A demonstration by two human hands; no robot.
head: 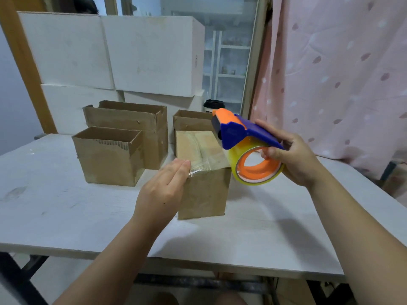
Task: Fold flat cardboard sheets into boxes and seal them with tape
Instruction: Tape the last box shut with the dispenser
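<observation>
So the white surface takes up most of the view, with a stack of big white boxes at the back and a few brown open boxes parked in front of them. The box being sealed stands nearer the front edge, right of centre, flaps already folded shut, with some tape running along its top seam.

The right hand has its grip wrapped around the blue and orange tape dispenser, thumb hooked into the core of the roll, holding it up just off the box's right top edge. The left hand has a flat grip with the fingers straight and together, pinning the loose end of the tape down at the near top edge of the box.

My take on doing this bit well:
- keep those left fingers pressed hard so the end doesn't peel up
- pull the dispenser low and level so the strip stays taut, because any slack means wrinkles
- let the end lap a little down the side wall so it really bites
- rub the whole strip flat before tearing it off on the blade
</observation>
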